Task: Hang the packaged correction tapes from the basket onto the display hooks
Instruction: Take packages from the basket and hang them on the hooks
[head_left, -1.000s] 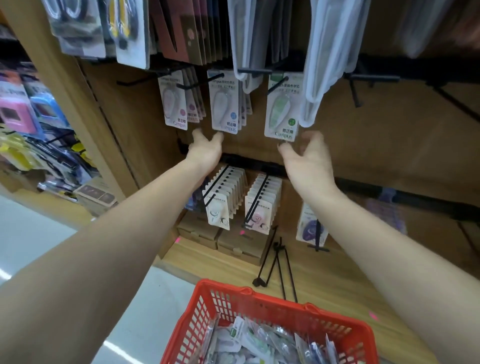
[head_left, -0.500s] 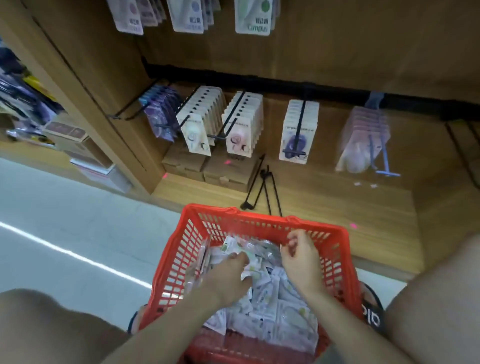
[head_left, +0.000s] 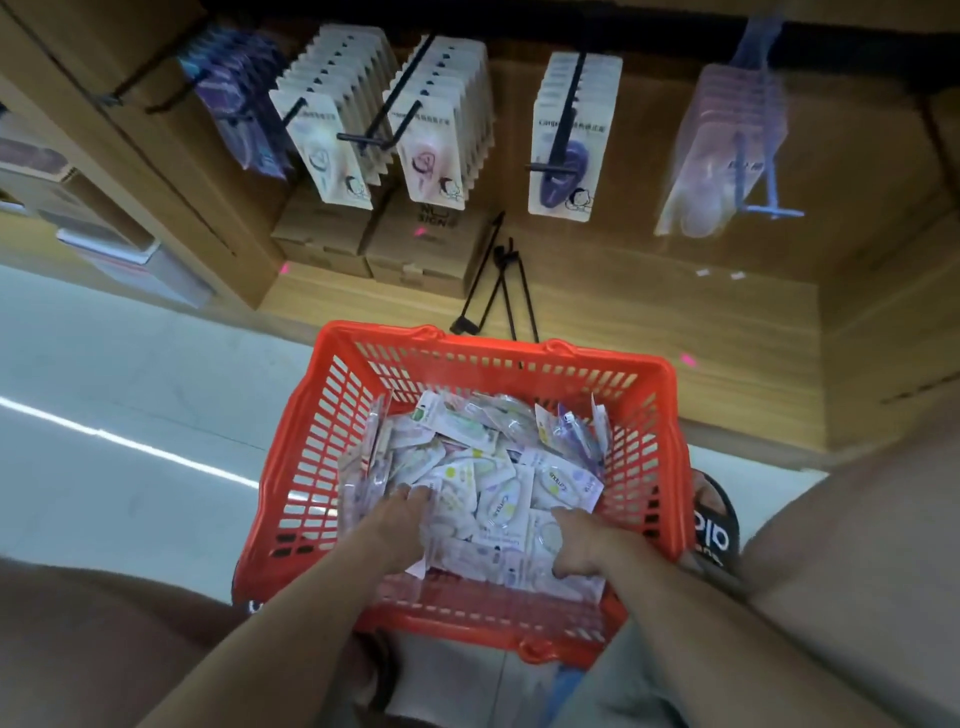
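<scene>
A red plastic basket (head_left: 467, 347) stands on the floor in front of me, filled with several packaged correction tapes (head_left: 488, 467) in a loose pile. My left hand (head_left: 400, 525) reaches into the near left of the pile, its fingers stretched flat onto the packets. My right hand (head_left: 576, 545) is at the near right of the pile, fingers curled down into the packets and pinching one. Above the basket, black display hooks (head_left: 363, 137) on the wooden shelf back carry rows of carded packs.
Loose black hooks (head_left: 498, 291) lie on the wooden shelf base (head_left: 649, 322) behind the basket. Cardboard boxes (head_left: 415, 244) sit under the hung packs. My knees flank the basket, and a black sandal (head_left: 714, 525) is at its right.
Both hands dropped from the upper hooks into the basket. Since half a second ago they have slid toward the near side of the pile, and my view has tilted further down.
</scene>
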